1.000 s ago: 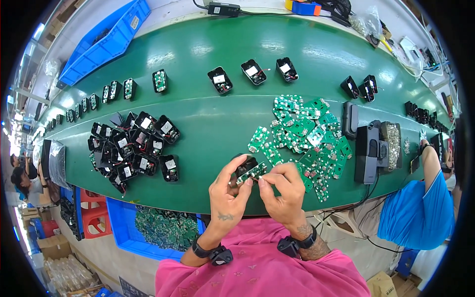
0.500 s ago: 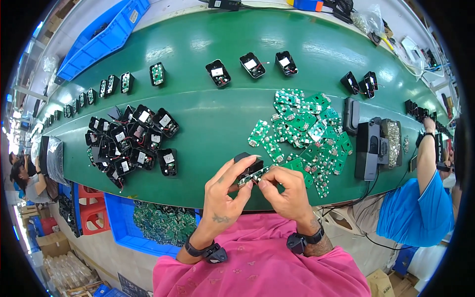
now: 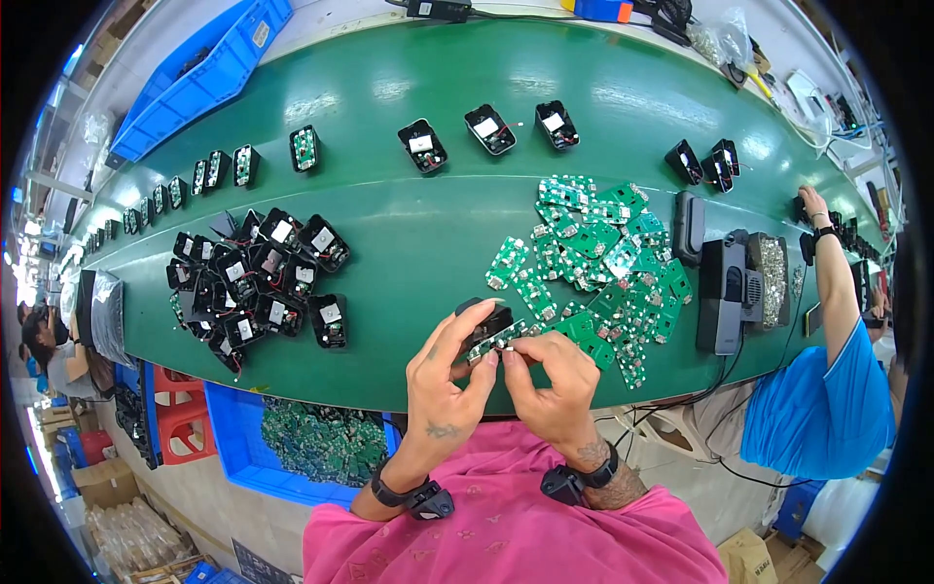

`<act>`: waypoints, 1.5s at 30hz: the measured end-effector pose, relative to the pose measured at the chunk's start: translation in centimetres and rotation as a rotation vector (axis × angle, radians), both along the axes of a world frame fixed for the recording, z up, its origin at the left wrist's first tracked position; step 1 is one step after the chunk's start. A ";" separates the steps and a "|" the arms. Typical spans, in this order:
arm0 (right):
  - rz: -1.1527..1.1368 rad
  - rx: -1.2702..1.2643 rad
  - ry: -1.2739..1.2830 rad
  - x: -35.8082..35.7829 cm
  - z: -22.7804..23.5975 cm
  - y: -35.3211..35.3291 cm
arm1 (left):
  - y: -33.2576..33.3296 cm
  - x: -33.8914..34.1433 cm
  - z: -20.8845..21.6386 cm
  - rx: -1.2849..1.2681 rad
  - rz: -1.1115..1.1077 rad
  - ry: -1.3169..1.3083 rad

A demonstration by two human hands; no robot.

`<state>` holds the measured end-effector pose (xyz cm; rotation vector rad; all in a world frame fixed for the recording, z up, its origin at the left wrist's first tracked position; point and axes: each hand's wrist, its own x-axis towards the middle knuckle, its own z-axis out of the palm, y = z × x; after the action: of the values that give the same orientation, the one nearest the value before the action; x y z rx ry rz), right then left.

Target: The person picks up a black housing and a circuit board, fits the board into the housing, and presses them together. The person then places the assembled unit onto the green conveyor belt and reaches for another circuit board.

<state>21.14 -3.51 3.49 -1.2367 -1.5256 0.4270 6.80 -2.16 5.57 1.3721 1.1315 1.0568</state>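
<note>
My left hand (image 3: 446, 380) is closed around a small black plastic housing (image 3: 489, 325), held tilted above the near edge of the green table. A green circuit board (image 3: 498, 343) sits at the housing's open side, facing me. The fingertips of my right hand (image 3: 556, 382) pinch the right end of that board; whether a wire is between them is hidden. To the right lies a heap of green circuit boards (image 3: 593, 243). On the left is a pile of black housings (image 3: 238, 273) with white labels and thin wires inside.
Across the far strip of the table (image 3: 370, 107) stand spaced housings (image 3: 421, 146), with a row holding boards (image 3: 305, 149) leftward. Grey-black devices (image 3: 721, 297) stand at right. A blue bin (image 3: 233, 438) of boards is below the left edge. A co-worker's arm (image 3: 835, 277) reaches in at right.
The spaced housings on the far strip have shifted slightly left. My right fingers and thumb have moved a little at the board's end. The co-worker's hand has moved farther across the table.
</note>
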 end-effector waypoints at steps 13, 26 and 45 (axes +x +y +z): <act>-0.070 0.010 -0.142 -0.6 -0.4 -0.3 | -0.5 0.5 -0.1 0.133 0.058 0.153; 0.091 -0.360 0.647 0.2 0.7 -0.8 | -0.6 0.4 -0.6 -0.018 -0.002 -0.082; -0.130 0.115 0.001 -0.7 0.0 -0.3 | -0.8 1.5 -0.2 0.047 0.057 -0.012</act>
<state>20.43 -3.78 3.46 -1.2360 -1.4395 0.2511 8.31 -2.99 5.33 1.3752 1.1492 1.1382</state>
